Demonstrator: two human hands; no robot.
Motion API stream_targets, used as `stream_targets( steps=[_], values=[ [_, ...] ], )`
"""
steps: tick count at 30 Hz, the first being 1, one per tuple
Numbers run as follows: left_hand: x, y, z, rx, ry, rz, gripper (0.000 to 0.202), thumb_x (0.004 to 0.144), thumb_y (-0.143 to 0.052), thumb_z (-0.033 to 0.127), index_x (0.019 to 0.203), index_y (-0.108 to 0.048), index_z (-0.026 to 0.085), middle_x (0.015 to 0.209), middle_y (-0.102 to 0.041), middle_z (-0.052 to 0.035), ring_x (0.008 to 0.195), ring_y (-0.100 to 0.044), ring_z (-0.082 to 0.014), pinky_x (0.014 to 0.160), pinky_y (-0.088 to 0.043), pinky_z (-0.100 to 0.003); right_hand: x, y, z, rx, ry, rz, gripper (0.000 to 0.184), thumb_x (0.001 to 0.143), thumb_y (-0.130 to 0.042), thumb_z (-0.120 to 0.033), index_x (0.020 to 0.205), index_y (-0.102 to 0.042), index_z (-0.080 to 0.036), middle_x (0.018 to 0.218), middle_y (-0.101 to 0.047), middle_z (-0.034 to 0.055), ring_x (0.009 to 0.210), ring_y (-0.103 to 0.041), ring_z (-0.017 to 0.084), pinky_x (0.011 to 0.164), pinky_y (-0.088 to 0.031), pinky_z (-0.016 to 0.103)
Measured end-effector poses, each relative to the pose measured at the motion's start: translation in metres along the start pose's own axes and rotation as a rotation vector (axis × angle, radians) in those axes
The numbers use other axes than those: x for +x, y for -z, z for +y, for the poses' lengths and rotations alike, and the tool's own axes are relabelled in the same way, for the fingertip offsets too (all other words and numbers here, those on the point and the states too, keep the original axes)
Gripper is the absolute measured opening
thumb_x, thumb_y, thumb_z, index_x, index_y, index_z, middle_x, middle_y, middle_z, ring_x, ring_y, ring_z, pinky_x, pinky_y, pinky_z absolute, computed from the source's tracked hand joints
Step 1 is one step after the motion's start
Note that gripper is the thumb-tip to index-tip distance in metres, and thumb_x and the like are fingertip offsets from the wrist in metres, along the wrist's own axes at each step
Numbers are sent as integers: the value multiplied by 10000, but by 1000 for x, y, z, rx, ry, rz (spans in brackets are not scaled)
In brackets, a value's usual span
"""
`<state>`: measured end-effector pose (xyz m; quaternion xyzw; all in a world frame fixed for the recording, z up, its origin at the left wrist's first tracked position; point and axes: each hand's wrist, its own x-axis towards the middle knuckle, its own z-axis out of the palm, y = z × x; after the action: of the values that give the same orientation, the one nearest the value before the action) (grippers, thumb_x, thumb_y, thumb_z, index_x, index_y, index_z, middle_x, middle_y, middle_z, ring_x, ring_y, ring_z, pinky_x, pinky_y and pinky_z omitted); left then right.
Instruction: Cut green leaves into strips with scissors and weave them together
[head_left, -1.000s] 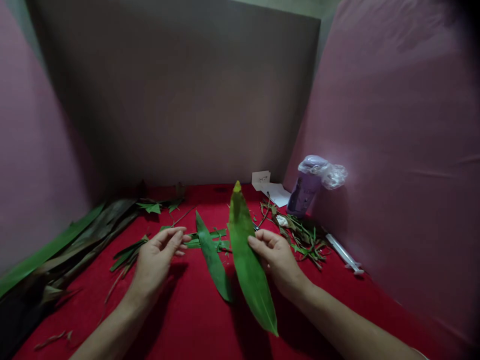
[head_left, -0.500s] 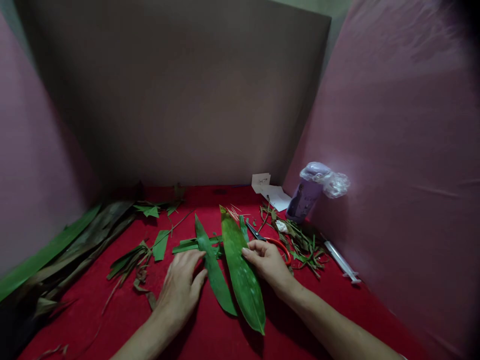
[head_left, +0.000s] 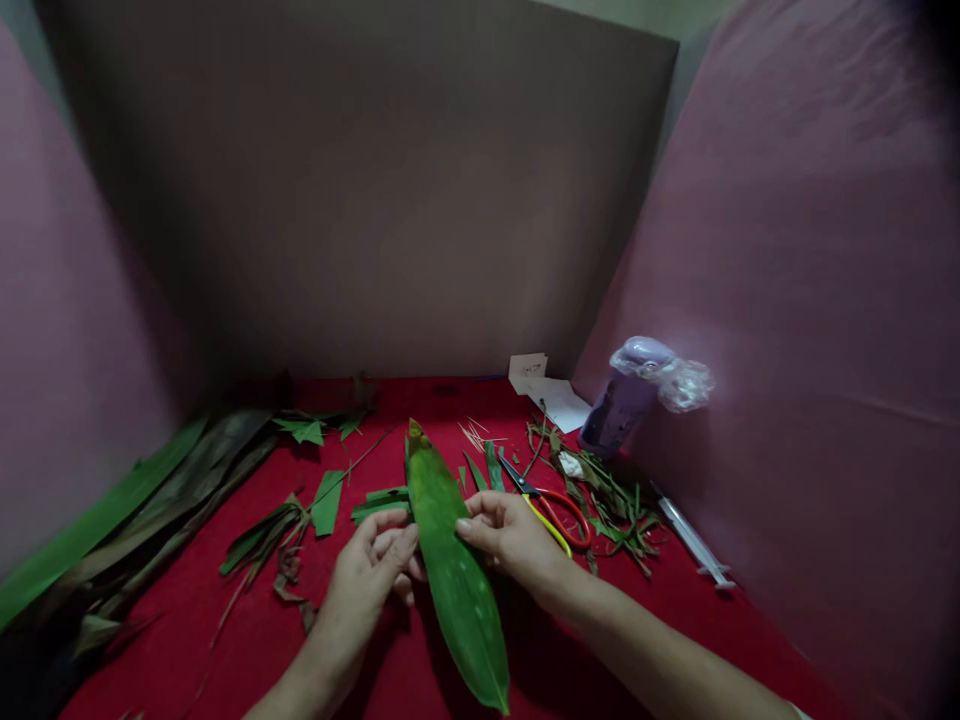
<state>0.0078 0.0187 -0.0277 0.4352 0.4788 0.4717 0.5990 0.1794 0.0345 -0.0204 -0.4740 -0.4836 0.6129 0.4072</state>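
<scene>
A long green leaf [head_left: 450, 560] with a yellowish tip stands lengthwise between my hands, above the red cloth. My right hand [head_left: 506, 540] pinches its right edge, thumb in front and fingers behind. At the left edge my left hand [head_left: 379, 560] is closed, thumb and fingers pressed together on the leaf. A narrower leaf is mostly hidden behind the big one, with a dark sliver showing near the tip. Scissors [head_left: 551, 510] with red and yellow handles lie just beyond my right hand. Cut leaf pieces [head_left: 381, 503] lie past my left hand.
Thin sticks [head_left: 474, 435] lie scattered at the back. To the right are dry stems [head_left: 615, 500], a syringe [head_left: 694, 540] and a purple bottle [head_left: 619, 400] wrapped in plastic. White papers [head_left: 559, 402] rest near the corner. Large dried leaves [head_left: 172, 500] line the left wall.
The big leaf has moved left, over the narrower leaf, which is now mostly covered. My left hand has closed at the leaf edge. More of the scissors shows.
</scene>
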Motion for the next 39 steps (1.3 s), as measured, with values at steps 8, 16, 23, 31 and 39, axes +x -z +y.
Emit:
stream_targets(
  steps=[8, 16, 23, 31, 39],
  values=[
    [-4, -3, -2, -171, 162, -111, 238, 675, -684, 354, 700, -600, 134, 579, -606, -15, 455, -523, -98, 426, -389, -202, -2, -9, 22, 15, 64, 5, 351, 651, -665, -462, 729, -511, -156, 486, -424, -83, 413, -362, 58, 414, -294, 189],
    [1, -2, -3, -150, 118, -43, 228, 677, -686, 342, 647, -574, 146, 513, -575, 15, 400, -496, -85, 407, -396, -196, -10, -2, 24, -70, 136, 22, 223, 706, -645, -300, 846, -549, -156, 591, -520, -41, 503, -456, 82, 484, -346, 201],
    [-2, -3, 0, -228, 160, -179, 179, 713, -665, 282, 814, -644, 137, 657, -647, -38, 561, -585, -133, 541, -470, -247, -12, -9, 25, 4, 131, 31, 155, 675, -634, -227, 714, -497, -166, 542, -461, -67, 488, -394, 73, 477, -303, 196],
    [-5, -1, -9, -91, 184, -176, 283, 666, -699, 314, 858, -670, 107, 627, -663, -64, 521, -603, -166, 470, -441, -243, -15, -12, 23, 36, 143, 20, 196, 676, -653, -303, 693, -507, -173, 534, -439, -68, 490, -374, 78, 470, -295, 200],
    [-4, -2, -2, -178, 148, -95, 240, 637, -719, 279, 818, -664, 132, 729, -717, -80, 645, -664, -218, 613, -514, -308, -19, 13, 8, -669, 373, 200, 147, 865, -434, -248, 887, -567, -191, 815, -591, 38, 742, -529, 161, 688, -391, 281]
  ],
)
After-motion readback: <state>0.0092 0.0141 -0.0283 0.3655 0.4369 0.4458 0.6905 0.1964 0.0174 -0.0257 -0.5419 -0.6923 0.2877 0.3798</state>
